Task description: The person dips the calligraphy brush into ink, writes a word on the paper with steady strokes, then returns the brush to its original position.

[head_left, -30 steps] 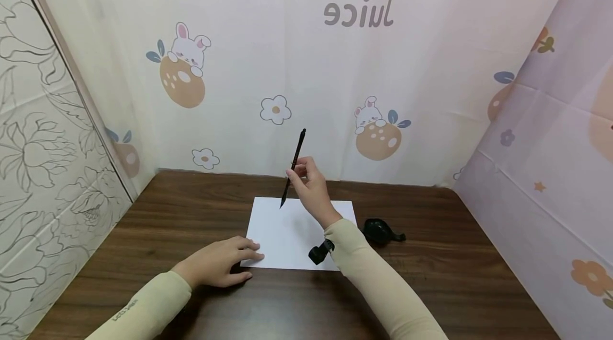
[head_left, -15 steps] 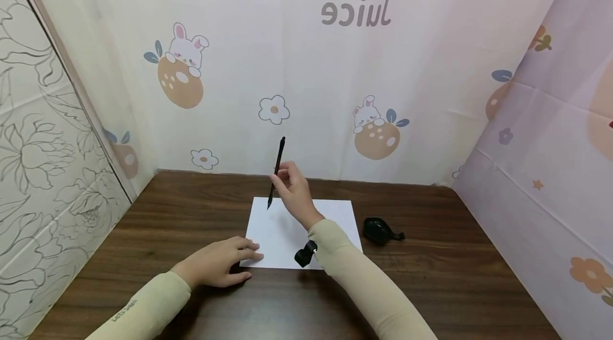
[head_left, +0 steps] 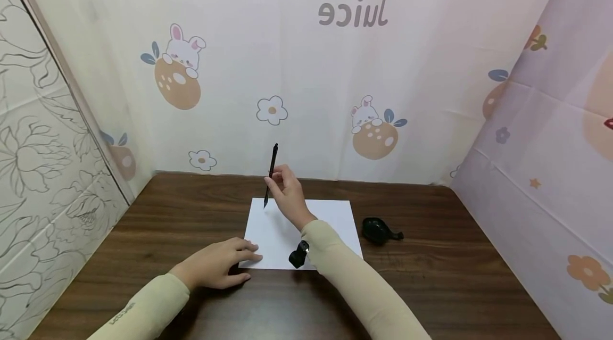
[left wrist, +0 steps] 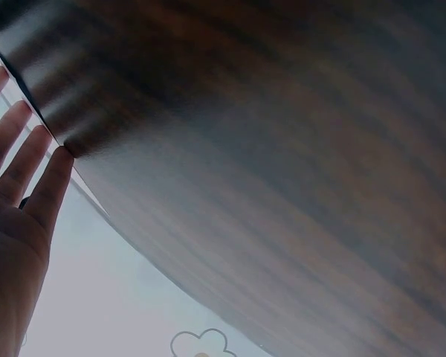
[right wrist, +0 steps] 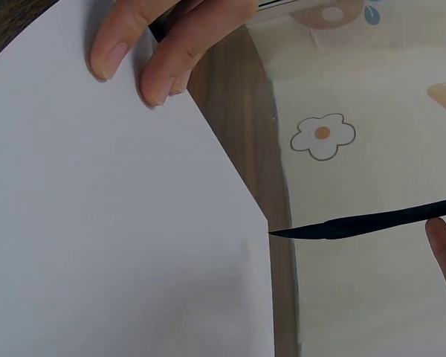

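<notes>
In the head view my right hand (head_left: 289,195) pinches a black writing brush (head_left: 270,174) around its middle. The brush stands nearly upright, dark pointed tip down, over the upper left corner of a white sheet of paper (head_left: 282,241). The right wrist view shows the brush (right wrist: 364,224) from the side, its tip right by the paper's corner in that view. My left hand (head_left: 217,263) rests flat at the paper's lower left edge, its fingertips on the sheet. Those fingers (right wrist: 119,48) show on the paper in the right wrist view. No marks show on the paper (right wrist: 119,201).
A dark, glossy, rounded object with a short spout-like end (head_left: 377,230) lies right of the paper on the brown wooden table (head_left: 431,276). A patterned curtain (head_left: 306,63) hangs behind the table, with more at both sides. A black wrist camera (head_left: 298,256) sits on my right wrist.
My right hand has moved left and slightly down with the brush, bringing its tip from over the paper's top middle-left to near its upper left corner. The left hand has stayed put.
</notes>
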Available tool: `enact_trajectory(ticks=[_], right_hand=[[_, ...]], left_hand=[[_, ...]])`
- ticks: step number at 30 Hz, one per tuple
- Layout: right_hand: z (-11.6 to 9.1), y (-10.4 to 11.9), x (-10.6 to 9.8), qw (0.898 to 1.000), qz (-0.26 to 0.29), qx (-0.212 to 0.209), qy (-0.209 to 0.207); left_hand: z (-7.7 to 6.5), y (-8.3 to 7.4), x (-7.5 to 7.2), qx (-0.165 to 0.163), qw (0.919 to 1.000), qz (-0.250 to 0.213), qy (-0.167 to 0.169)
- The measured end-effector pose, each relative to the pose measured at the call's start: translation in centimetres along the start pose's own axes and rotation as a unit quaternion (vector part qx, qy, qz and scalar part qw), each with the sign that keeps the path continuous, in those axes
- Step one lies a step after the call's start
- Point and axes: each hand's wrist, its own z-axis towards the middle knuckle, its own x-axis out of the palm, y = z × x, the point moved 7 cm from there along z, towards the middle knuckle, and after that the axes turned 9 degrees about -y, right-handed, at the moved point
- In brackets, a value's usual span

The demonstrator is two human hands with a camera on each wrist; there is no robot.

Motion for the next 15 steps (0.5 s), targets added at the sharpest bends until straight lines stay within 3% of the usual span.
enact_trajectory(ticks=[15], right_hand=[[-0.4, -0.1, 1.3, 0.999, -0.014, -0.026, 0.013]], left_hand=[[0.0, -0.1, -0.2, 0.012, 0.9998, 0.006, -0.013]])
